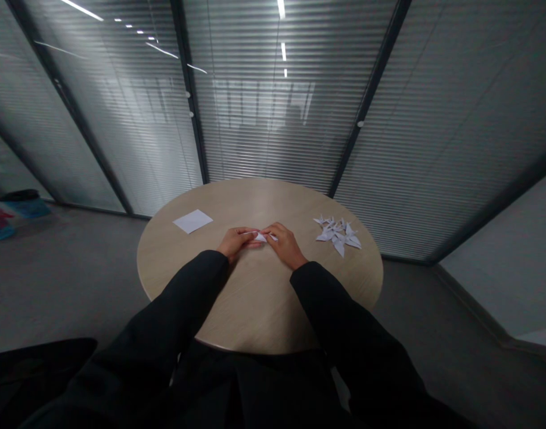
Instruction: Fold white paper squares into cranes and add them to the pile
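Observation:
Between my two hands, just above the middle of the round table, is a small piece of folded white paper (260, 238). My left hand (238, 241) pinches its left side, thumb on the near face. On the other side, the fingers of my right hand (284, 243) are closed on the paper's right part. The fingers cover much of it, so its exact folded shape is hidden. A pile of several folded white paper cranes (338, 232) lies to the right of my right hand. Flat white paper (193, 221) rests to the left of my left hand.
The round wooden table (255, 310) stands close in front of me. Behind it rises a glass partition (264, 137) with blinds and dark frames. A blue bin (27, 205) is on the floor at far left, and a dark chair (36, 369) shows at lower left.

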Motion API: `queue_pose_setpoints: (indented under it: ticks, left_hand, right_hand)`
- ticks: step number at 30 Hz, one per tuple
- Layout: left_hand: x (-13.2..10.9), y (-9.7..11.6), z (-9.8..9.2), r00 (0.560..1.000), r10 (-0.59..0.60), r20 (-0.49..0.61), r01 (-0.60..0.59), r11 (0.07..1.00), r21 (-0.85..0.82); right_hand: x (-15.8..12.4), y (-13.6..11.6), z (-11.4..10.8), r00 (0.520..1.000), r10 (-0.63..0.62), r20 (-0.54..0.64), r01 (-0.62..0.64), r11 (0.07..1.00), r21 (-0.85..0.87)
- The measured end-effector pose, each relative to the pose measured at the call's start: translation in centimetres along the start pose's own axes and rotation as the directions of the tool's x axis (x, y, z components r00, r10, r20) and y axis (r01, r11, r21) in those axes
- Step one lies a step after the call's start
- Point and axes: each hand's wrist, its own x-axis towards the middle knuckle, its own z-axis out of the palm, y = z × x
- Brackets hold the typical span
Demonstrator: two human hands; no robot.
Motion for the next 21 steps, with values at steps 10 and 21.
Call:
queue_pose_setpoints:
  ticks: [10, 21]
  left_hand:
    - [0.12, 0.38, -0.13, 1.0, -0.019, -0.005, 0.019, 0.993, -0.12]
    - [0.31, 0.11, -0.39, 0.976, 0.205, -0.065, -0.202, 0.978, 0.049]
  right_hand:
    - [-0.03, 0.09, -0.43, 0.998, -0.055, 0.039, 0.054, 0.998, 0.027]
    - [0.17, -0.68, 0.04, 0.974, 0.226, -0.024, -0.206, 0.921, 0.331]
